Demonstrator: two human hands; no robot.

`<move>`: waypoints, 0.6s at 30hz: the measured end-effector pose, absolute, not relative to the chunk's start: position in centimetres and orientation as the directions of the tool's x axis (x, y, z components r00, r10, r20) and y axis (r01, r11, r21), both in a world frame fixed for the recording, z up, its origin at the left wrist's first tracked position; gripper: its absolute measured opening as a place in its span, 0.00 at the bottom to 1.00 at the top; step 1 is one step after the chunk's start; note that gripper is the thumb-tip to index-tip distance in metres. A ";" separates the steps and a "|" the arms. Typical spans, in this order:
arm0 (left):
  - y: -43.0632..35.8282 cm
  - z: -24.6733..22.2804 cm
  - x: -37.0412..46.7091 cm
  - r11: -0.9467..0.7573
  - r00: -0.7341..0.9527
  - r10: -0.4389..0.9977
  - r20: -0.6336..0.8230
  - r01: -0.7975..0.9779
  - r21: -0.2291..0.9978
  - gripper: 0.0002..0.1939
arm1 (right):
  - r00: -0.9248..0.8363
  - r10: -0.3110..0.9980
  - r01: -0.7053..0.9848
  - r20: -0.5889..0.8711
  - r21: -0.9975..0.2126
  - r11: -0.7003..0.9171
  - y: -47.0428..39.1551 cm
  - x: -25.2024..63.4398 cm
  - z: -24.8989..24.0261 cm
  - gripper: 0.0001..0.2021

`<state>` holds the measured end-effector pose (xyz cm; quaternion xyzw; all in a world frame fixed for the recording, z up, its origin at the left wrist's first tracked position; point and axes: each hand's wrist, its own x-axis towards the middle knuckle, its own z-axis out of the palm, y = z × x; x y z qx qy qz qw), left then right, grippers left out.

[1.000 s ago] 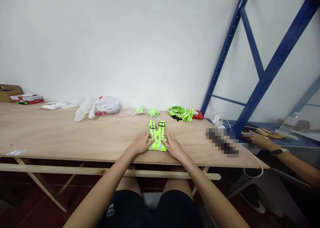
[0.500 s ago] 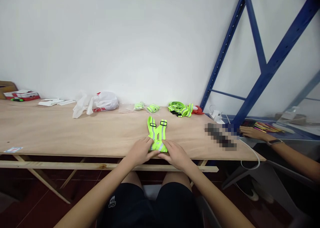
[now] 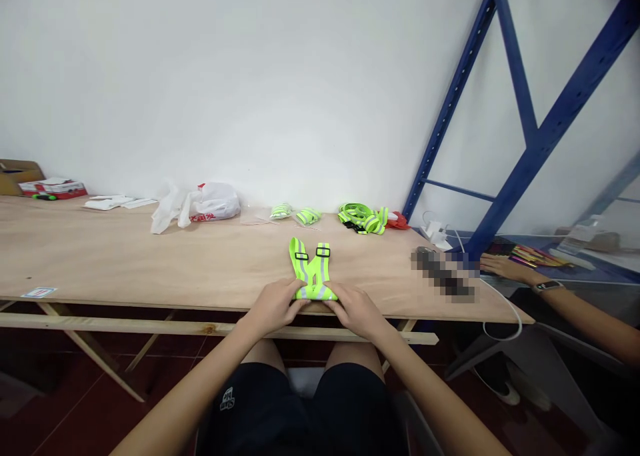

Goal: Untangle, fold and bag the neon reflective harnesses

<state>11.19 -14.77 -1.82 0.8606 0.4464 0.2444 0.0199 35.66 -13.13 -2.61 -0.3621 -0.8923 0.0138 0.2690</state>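
A neon-yellow reflective vest (image 3: 316, 271) made of straps, with silver-grey stripes, lies at the table's front edge. Its near end is folded into a compact roll, and two straps with black buckles stretch away from me. My left hand (image 3: 277, 304) grips the left end of the roll between thumb and fingers. On the right end, my right hand (image 3: 357, 307) does the same. Both thumbs are on the near side, with the fingers over the top. The roll's underside is hidden.
Along the wall on the wooden table (image 3: 125, 256) are a white plastic bag (image 3: 216, 201), two bagged yellow bundles (image 3: 307, 216) and a loose heap of reflective straps (image 3: 364, 217). A blue metal frame (image 3: 455, 96) rises at right. Another person's hand (image 3: 505, 267) rests beyond a blurred-out object.
The near end of the vest has become a narrower, tighter roll under my hands. The two buckled straps have shifted slightly left and toward me. My view has turned a little.
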 end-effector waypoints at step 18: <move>-3.9 -0.2 12.8 -0.492 0.433 0.869 0.239 0.806 0.329 0.25 | -0.446 0.836 0.793 0.320 -0.290 0.535 -6.4 34.4 -1.8 0.20</move>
